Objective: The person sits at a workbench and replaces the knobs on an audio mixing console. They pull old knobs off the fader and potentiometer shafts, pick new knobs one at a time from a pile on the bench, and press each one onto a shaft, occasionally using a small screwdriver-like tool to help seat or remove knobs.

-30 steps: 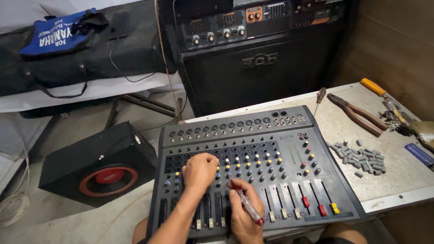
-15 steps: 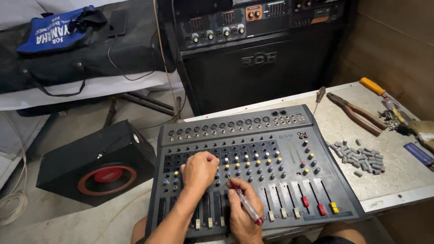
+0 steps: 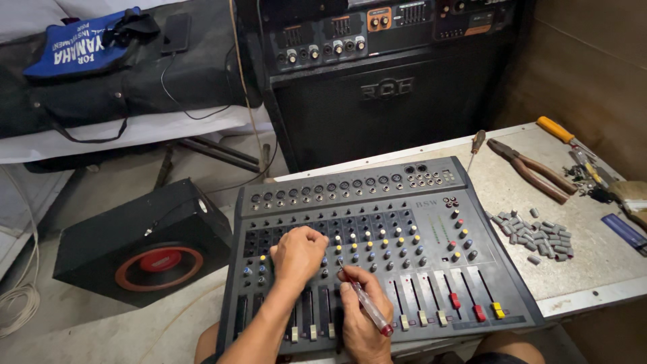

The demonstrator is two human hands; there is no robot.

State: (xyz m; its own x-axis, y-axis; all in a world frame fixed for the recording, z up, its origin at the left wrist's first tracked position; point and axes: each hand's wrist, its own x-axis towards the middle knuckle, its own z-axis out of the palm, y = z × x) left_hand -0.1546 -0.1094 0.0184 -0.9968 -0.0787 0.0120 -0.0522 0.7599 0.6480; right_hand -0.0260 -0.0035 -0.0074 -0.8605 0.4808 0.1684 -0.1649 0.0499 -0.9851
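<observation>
My right hand [image 3: 360, 317], nearest the lens, is closed around a clear-barrelled screwdriver [image 3: 367, 305] with a red end cap, its tip angled up and left toward the knob rows. My left hand [image 3: 298, 255] lies just beyond it, fingers curled into a loose fist over knobs in the left half of the panel; whether they pinch a knob I cannot tell. Both hands rest on a grey audio mixer [image 3: 377, 249], which sits on a speckled worktable [image 3: 593, 263], tilted slightly, its sliders along the near edge and its sockets along the far edge. To the right of the mixer, a heap of small grey slider caps [image 3: 536, 232] lies on the table. Farther right and back: red-handled pliers [image 3: 529, 168], an orange-handled tool [image 3: 556, 129], a blue lighter [image 3: 627, 231], and a small screwdriver [image 3: 476, 143] near the mixer's far corner. On the floor to the left stands a black speaker box [image 3: 145, 243] with a red-ringed cone. Farthest back stands a black amplifier cabinet [image 3: 384, 87], and left of it a black instrument bag [image 3: 114, 67] with a blue cover
</observation>
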